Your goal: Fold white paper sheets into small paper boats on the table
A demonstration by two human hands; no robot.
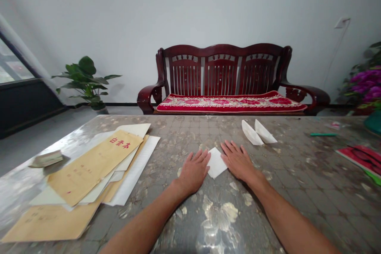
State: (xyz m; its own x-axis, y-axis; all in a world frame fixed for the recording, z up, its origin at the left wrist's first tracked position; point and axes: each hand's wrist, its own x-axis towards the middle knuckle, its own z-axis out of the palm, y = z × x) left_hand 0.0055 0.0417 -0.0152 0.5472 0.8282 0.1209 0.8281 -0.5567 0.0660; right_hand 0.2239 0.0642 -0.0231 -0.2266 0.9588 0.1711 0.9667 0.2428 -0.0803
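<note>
**Left hand (194, 171) and right hand (238, 161) lie open beside a white paper square (216, 162)**

Both hands rest palm down on the mottled grey surface (297, 206), fingers flat and slightly spread, gripping nothing. The paper square sits between them, turned corner-down, its edges touching or just beside the fingers of each hand; the exact contact is hard to tell.

Just beyond the right hand's fingertips, two white folded paper pieces (258, 132) lie together, pointed ends outward. Further right of that hand are a green marker (323, 134) and a red booklet (364, 158) at the surface's edge.

Left of the left hand, well apart from it, is a loose stack of kraft envelopes (92, 166) and white sheets (133, 170). A small folded grey-green packet (46, 158) lies beyond the stack, further left.

Past the far edge of the surface, straight ahead of the hands, stands a dark wooden bench (223, 69) with a red floral cushion (230, 103). A potted green plant (83, 81) stands ahead and left, and purple flowers (366, 85) show ahead and right.
</note>
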